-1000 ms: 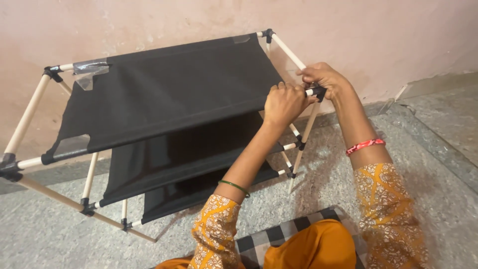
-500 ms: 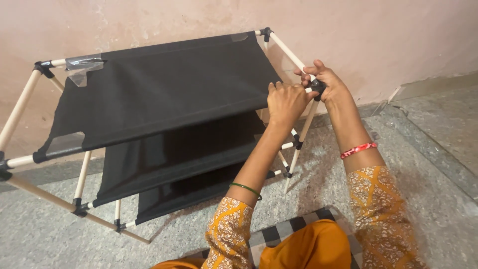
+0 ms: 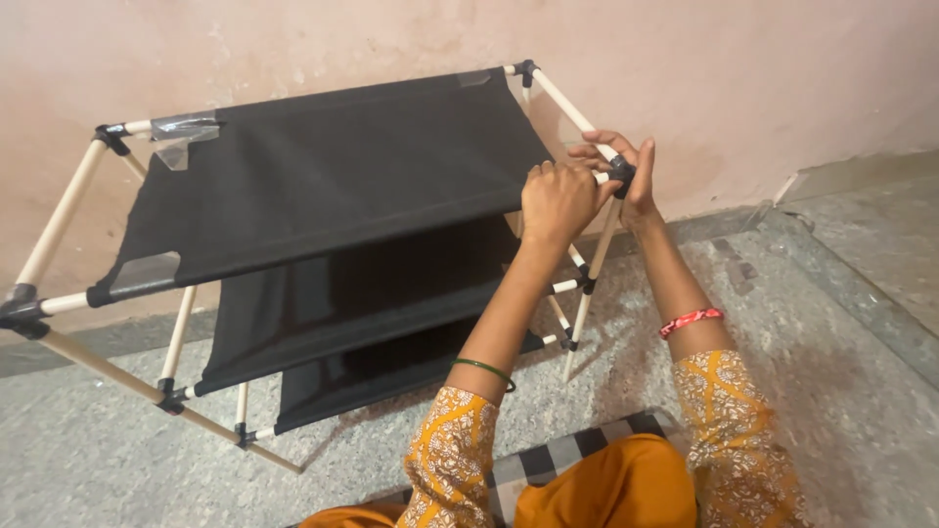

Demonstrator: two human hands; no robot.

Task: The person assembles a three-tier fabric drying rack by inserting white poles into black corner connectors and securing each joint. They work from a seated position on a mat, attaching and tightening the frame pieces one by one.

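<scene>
Both at rack corner, left hand [image 3: 558, 200], right hand [image 3: 626, 171], black connector [image 3: 620, 172].

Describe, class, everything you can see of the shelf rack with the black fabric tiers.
The rack stands on a grey speckled floor against a pinkish wall. Pale wood-like rods join at dark corner connectors, and three black fabric tiers step downward toward the viewer. Clear tape patches sit at the top tier's corners. The left hand and right hand both grip its front right top connector.
</scene>
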